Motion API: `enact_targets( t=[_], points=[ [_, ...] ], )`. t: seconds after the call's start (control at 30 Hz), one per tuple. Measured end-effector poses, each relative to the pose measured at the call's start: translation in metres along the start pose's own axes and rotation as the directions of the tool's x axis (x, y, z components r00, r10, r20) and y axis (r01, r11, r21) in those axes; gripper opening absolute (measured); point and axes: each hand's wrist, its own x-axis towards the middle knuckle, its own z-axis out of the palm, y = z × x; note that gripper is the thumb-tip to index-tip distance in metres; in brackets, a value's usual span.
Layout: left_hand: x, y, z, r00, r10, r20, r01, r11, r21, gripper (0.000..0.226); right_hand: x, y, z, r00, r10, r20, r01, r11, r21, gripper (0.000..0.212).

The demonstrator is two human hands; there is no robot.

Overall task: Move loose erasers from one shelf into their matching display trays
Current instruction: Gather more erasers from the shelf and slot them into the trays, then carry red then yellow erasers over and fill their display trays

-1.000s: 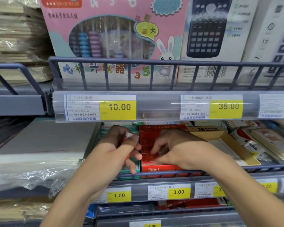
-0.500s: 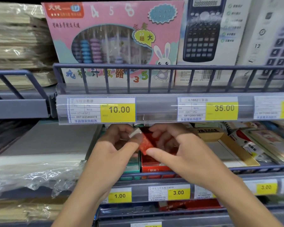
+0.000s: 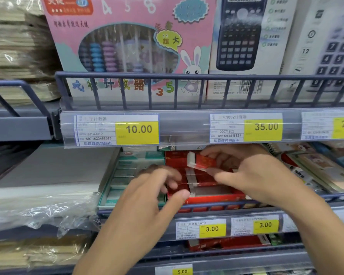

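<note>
The right hand [image 3: 252, 171] pinches a red-sleeved eraser [image 3: 202, 161] between thumb and fingertips, holding it tilted just above the red display tray [image 3: 207, 195], white end toward the tray's back left. The left hand [image 3: 153, 187] hovers at the tray's front left corner, over the seam with the green tray [image 3: 127, 175] beside it; its fingers look loosely spread and blurred, and I see nothing held in them. Several erasers already lie in rows inside the red tray, with a bare gap near its front wall.

The step in hand looks like seating this eraser in the red tray, which matches its sleeve. To do it well, I would turn the eraser so it lies parallel to the rows, lower it flat into the gap near the tray's front, and release only once it rests level. The left hand could steady the tray's front edge so the tray does not slide back under the price rail [image 3: 207, 128] above it.

Half a second ago both hands met above the tray with the eraser between them and a small white piece at the left thumb. Now the right hand alone carries the eraser, and the left has dropped toward the tray's front corner
</note>
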Motion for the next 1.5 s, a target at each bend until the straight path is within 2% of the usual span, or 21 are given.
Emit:
enact_targets(
  t=[0.1, 0.3, 0.5, 0.63, 0.77, 0.83, 0.93, 1.03, 1.1, 1.17, 1.23, 1.33, 1.4, 1.5],
  points=[
    [-0.007, -0.001, 0.003, 0.991, 0.105, 0.088, -0.117, 0.982, 0.150, 0.038, 0.005, 0.010, -0.007, 0.995, -0.015, 0.099, 0.019, 0.999, -0.044, 0.025],
    [-0.007, -0.003, 0.006, 0.983, 0.180, 0.027, -0.181, 0.964, 0.193, 0.031, 0.014, 0.016, -0.005, 0.949, 0.013, 0.315, 0.075, 0.962, -0.263, 0.022],
    [-0.008, -0.003, 0.007, 0.982, 0.189, 0.012, -0.187, 0.961, 0.205, 0.033, 0.027, 0.013, 0.004, 0.929, 0.051, 0.368, 0.061, 0.956, -0.287, 0.013],
    [-0.008, -0.004, 0.007, 0.980, 0.196, 0.010, -0.194, 0.958, 0.212, 0.029, 0.033, 0.014, 0.012, 0.914, 0.066, 0.399, 0.054, 0.958, -0.281, 0.021],
    [-0.008, -0.002, 0.007, 0.984, 0.172, 0.036, -0.176, 0.961, 0.213, 0.036, 0.034, 0.007, 0.011, 0.898, 0.095, 0.429, 0.029, 0.962, -0.273, 0.026],
    [-0.009, -0.002, 0.005, 0.986, 0.157, 0.065, -0.166, 0.968, 0.187, 0.035, 0.027, 0.000, 0.006, 0.916, 0.097, 0.388, -0.006, 0.973, -0.230, 0.026],
    [-0.015, -0.003, 0.002, 0.989, 0.145, 0.029, -0.147, 0.986, 0.080, 0.030, 0.007, -0.016, 0.007, 0.983, 0.069, 0.173, -0.042, 0.987, -0.154, 0.021],
    [-0.027, -0.001, -0.004, 0.987, 0.125, -0.105, -0.132, 0.989, -0.069, 0.018, -0.023, -0.035, 0.020, 0.997, 0.033, -0.074, -0.021, 0.988, 0.153, 0.013],
    [-0.038, -0.002, -0.005, 0.988, 0.074, -0.136, -0.108, 0.959, -0.263, 0.014, -0.049, -0.044, 0.034, 0.986, 0.043, -0.159, 0.021, 0.924, 0.382, 0.010],
    [-0.052, -0.008, -0.004, 0.994, 0.035, -0.106, -0.077, 0.900, -0.428, 0.011, -0.079, -0.047, 0.053, 0.976, 0.088, -0.197, 0.031, 0.846, 0.532, 0.010],
    [-0.067, -0.020, 0.002, 0.999, -0.009, -0.031, -0.009, 0.852, -0.523, 0.014, -0.112, -0.044, 0.077, 0.966, 0.179, -0.184, -0.023, 0.775, 0.631, 0.013],
    [-0.095, -0.044, 0.024, 0.972, -0.129, 0.197, 0.223, 0.775, -0.591, 0.022, -0.167, -0.030, 0.122, 0.925, 0.368, -0.097, -0.182, 0.652, 0.736, 0.014],
    [-0.119, -0.063, 0.051, 0.897, -0.218, 0.385, 0.415, 0.718, -0.559, 0.024, -0.207, -0.017, 0.158, 0.856, 0.516, -0.004, -0.320, 0.537, 0.781, 0.012],
    [-0.167, -0.095, 0.104, 0.737, -0.330, 0.590, 0.630, 0.653, -0.422, 0.014, -0.270, 0.004, 0.208, 0.691, 0.712, 0.122, -0.497, 0.347, 0.795, 0.012]
  ],
)
